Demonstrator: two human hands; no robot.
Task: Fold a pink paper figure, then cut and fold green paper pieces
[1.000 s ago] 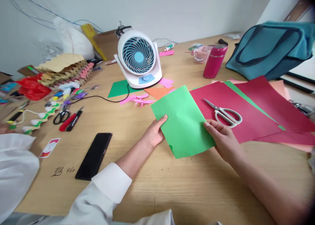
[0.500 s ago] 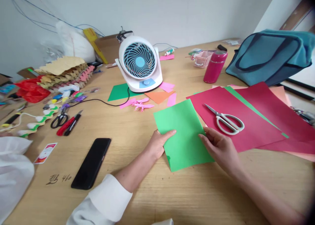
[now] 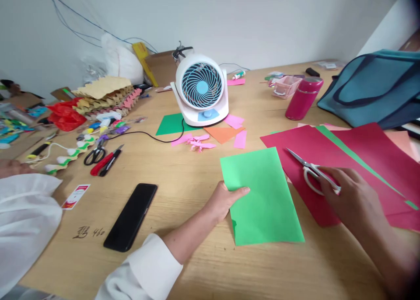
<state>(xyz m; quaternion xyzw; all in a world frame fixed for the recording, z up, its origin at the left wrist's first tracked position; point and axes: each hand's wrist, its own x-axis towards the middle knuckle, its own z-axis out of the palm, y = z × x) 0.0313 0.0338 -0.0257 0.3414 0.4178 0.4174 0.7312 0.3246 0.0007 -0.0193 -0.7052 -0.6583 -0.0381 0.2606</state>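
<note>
My left hand (image 3: 226, 199) pinches the left edge of a bright green sheet of paper (image 3: 262, 204), its thumb on top. The sheet is held over the table, with a small notch in its lower left edge. At the right, my right hand (image 3: 354, 199) is closed on the handles of white-handled scissors (image 3: 313, 173). Their blades point to the upper left over red paper (image 3: 324, 210). Part of the handles is hidden under my fingers. A narrow green paper strip (image 3: 361, 160) lies across the red sheets.
A white fan (image 3: 201, 90) stands at the back, among orange and pink paper scraps (image 3: 225, 134). A black phone (image 3: 131, 217) lies left of my forearm. Farther right are a magenta flask (image 3: 303, 99) and a blue bag (image 3: 367, 90). Someone's white sleeve (image 3: 26, 217) shows at left.
My right hand has let go of the green sheet, moved right and taken hold of the scissors' handles. My left hand still holds the sheet. The view has shifted left.
</note>
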